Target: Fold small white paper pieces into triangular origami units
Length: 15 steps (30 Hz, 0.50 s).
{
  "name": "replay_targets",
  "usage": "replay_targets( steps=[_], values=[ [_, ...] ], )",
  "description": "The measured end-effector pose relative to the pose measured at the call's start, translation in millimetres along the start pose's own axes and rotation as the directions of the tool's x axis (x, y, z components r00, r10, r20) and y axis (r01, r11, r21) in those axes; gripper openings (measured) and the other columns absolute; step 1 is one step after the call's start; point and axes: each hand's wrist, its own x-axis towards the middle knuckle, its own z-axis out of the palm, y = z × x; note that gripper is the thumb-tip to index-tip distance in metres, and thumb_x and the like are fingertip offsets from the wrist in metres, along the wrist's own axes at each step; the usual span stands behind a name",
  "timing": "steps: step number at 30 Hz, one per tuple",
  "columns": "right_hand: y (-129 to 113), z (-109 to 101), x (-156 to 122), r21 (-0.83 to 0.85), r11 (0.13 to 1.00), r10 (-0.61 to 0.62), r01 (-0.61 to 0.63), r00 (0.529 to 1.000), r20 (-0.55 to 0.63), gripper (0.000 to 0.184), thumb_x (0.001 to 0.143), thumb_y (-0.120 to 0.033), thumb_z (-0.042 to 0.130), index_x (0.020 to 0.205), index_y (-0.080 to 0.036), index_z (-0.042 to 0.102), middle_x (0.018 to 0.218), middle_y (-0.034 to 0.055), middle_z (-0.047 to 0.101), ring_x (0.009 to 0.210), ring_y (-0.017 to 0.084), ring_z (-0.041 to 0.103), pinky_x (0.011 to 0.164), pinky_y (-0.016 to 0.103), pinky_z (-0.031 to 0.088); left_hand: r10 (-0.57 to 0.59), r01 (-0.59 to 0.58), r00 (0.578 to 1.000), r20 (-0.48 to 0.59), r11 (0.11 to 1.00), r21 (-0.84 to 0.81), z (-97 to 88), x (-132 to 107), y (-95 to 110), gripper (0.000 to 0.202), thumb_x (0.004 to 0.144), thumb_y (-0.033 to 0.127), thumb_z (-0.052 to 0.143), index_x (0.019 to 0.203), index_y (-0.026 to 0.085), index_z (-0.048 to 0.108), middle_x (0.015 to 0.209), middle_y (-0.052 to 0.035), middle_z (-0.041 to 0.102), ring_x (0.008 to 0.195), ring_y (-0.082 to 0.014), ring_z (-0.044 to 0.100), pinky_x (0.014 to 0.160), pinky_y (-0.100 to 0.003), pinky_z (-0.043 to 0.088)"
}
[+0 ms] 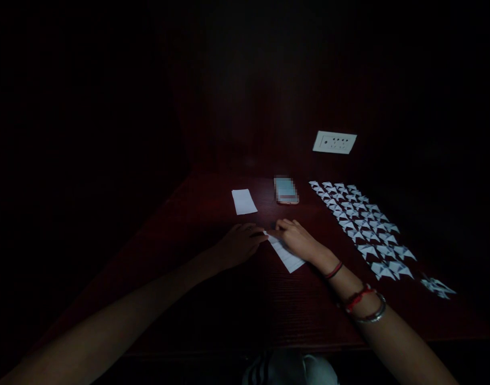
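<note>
A white, partly folded piece of paper (287,256) lies slanted on the dark red table in front of me. My left hand (240,243) reaches in from the left, and its fingertips hold the paper's far left corner. Over the paper's upper right side, my right hand (295,238) presses down with curled fingers, its index finger pointing toward the left fingertips. Part of the paper is hidden under my right hand. Bracelets (361,302) circle my right wrist and forearm.
A small stack of white paper (244,202) lies beyond my hands, with a phone (286,190) to its right. Rows of folded paper pieces (353,219) cover the table's right side; another folded cluster (437,287) lies nearer. A wall socket (334,143) is behind.
</note>
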Motion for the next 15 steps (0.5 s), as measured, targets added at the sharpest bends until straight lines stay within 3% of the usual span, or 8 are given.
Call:
replay_targets(
  steps=[11,15],
  values=[
    [8,-8,-15,-0.015,0.998,0.055,-0.054,0.998,0.027,0.021,0.079,-0.017,0.042,0.084,-0.020,0.062,0.085,0.0067,0.052,0.084,0.019,0.045,0.076,0.037,0.032,-0.011,0.011,1.000,-0.007,1.000,-0.005,-3.6,-2,5,0.031,0.083,0.021,0.034,0.113,0.027,0.042,0.114,-0.0001,0.045,0.104,-0.0182,0.038,0.085,-0.035,0.028],
    [17,-7,-28,-0.028,0.993,0.117,-0.116,0.993,0.030,0.025,0.074,-0.008,0.045,0.082,-0.023,0.064,0.087,0.0066,0.053,0.087,0.020,0.046,0.077,0.038,0.032,0.000,0.000,1.000,-0.030,1.000,-0.016,-0.2,-3,2,0.031,0.082,0.020,0.034,0.112,0.026,0.043,0.115,-0.0007,0.044,0.104,-0.0187,0.038,0.084,-0.036,0.029]
  ],
)
